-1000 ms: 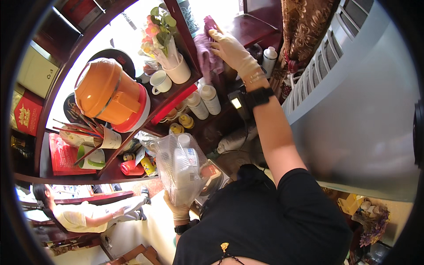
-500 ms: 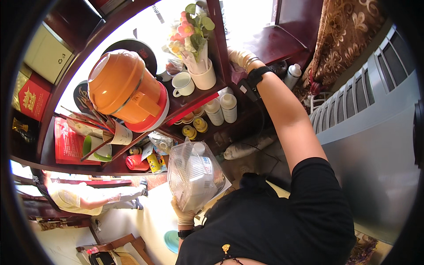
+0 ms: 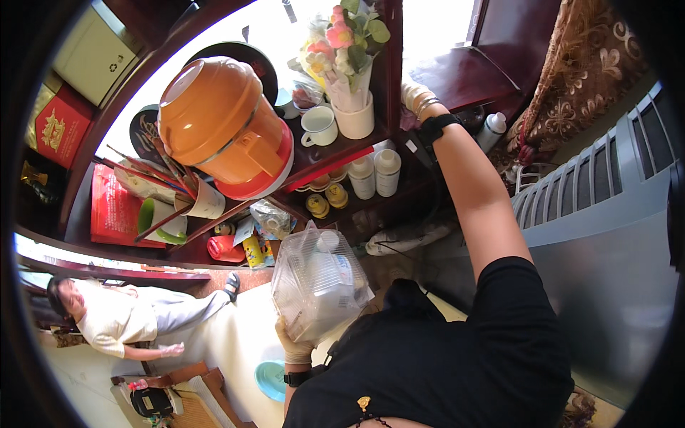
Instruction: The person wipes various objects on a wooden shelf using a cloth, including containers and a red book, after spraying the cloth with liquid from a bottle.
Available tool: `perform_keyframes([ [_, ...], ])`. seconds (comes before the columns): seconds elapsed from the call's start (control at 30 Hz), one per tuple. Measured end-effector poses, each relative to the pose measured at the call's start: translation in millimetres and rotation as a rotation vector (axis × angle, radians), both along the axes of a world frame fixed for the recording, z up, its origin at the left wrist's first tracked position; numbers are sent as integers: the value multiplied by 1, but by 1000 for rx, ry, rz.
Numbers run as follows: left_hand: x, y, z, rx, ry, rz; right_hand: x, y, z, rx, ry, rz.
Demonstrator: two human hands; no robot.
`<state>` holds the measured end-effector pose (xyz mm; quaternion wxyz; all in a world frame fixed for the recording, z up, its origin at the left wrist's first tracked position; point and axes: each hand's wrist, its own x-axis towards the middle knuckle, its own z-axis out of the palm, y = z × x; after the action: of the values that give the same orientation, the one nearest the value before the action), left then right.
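Observation:
My left hand [image 3: 294,346], in a pale glove, is closed on the lower left side of a clear plastic container [image 3: 303,274]. Inside the container lie white bottle-like items [image 3: 337,269], partly blurred by the ribbed plastic. My right arm reaches far forward, and my gloved right hand [image 3: 419,98] is at the dark wooden ledge [image 3: 446,75]. A bit of pinkish-purple cloth [image 3: 409,120] shows under that hand, whose fingers look curled over it and are partly hidden. A white flower pot [image 3: 354,118] with artificial flowers stands to its left.
An orange appliance [image 3: 214,128], a white mug [image 3: 319,126] and a brush cup [image 3: 205,202] crowd the shelf on the left. White bottles [image 3: 387,171] stand below. To the right are a grey louvred unit [image 3: 599,235] and a brown curtain [image 3: 589,64]. Another person [image 3: 121,314] stands at far left.
The view has shifted, so the shelf items sit further right in the picture. My hands keep their holds. The other person has turned and now has a gloved hand showing.

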<state>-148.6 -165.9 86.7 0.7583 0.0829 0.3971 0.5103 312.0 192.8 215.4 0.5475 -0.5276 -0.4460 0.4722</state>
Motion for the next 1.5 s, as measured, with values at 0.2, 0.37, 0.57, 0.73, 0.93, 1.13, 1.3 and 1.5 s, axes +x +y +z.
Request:
perform_keyframes([
  [0.2, 5, 1, 9, 6, 77, -37, 9, 4, 0, 128, -837, 91],
  [0.37, 4, 2, 23, 78, 147, -175, -34, -110, 75, -40, -740, -8],
  [0.57, 16, 13, 22, 108, 65, -131, -8, -144, 22, 209, -989, -82],
  [0.73, 9, 24, 8, 124, 62, -136, 29, -201, 34, 86, -429, -103],
  [0.93, 24, 34, 16, 35, 39, -136, 43, -149, 59, 472, -328, -558],
  [1.13, 24, 35, 2, 127, 78, -242, -13, -94, 32, 318, -830, 92],
  [1.3, 48, 41, -2, 45, 8, -179, -11, -86, 48, 383, -1009, -1],
  [1.5, 56, 59, -24, 34, 37, -159, 77, -32, 19, 432, -1482, -164],
])
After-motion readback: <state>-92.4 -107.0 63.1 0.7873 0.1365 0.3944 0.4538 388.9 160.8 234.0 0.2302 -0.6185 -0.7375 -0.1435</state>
